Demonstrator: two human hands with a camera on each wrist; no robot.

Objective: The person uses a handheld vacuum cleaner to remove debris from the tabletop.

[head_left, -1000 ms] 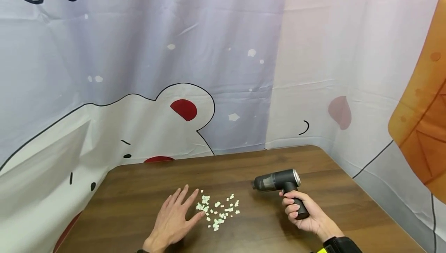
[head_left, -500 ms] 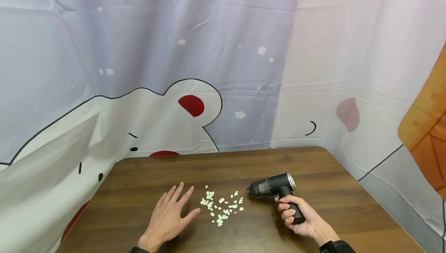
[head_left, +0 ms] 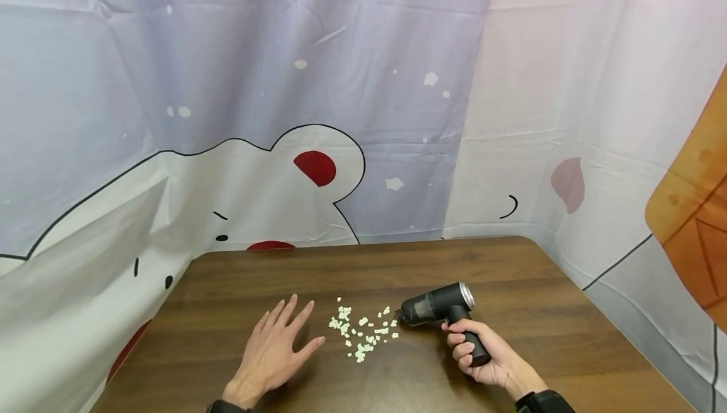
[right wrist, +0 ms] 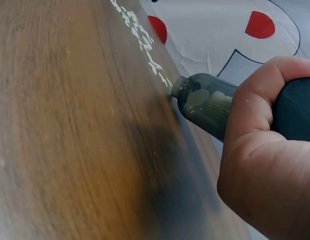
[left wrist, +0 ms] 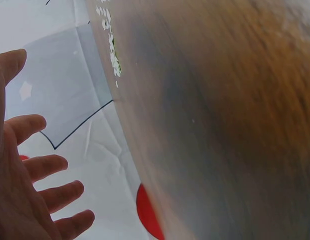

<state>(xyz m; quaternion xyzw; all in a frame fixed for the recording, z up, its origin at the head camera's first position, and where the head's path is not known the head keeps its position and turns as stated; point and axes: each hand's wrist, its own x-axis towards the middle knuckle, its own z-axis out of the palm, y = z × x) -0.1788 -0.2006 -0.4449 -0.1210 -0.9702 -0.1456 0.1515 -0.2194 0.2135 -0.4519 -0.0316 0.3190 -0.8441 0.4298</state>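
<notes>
My right hand (head_left: 483,353) grips the handle of a black handheld vacuum cleaner (head_left: 434,305) with a see-through front chamber. Its nozzle points left and sits at the right edge of a scatter of small pale paper scraps (head_left: 363,331). In the right wrist view the clear chamber (right wrist: 207,102) shows a pleated filter inside, and the nozzle is close to the scraps on the tabletop. My left hand (head_left: 272,350) is spread with straight fingers just left of the scraps, holding nothing. The left wrist view shows those fingers (left wrist: 47,167) apart above the table.
The brown wooden table (head_left: 255,280) extends behind and to both sides of the scraps. A printed cloth curtain (head_left: 397,116) with cartoon figures hangs along its back and sides.
The vacuum cleaner in my right hand has moved left, bringing its nozzle up to the scraps. My left hand has shifted slightly away from them. The head view has tilted a little.
</notes>
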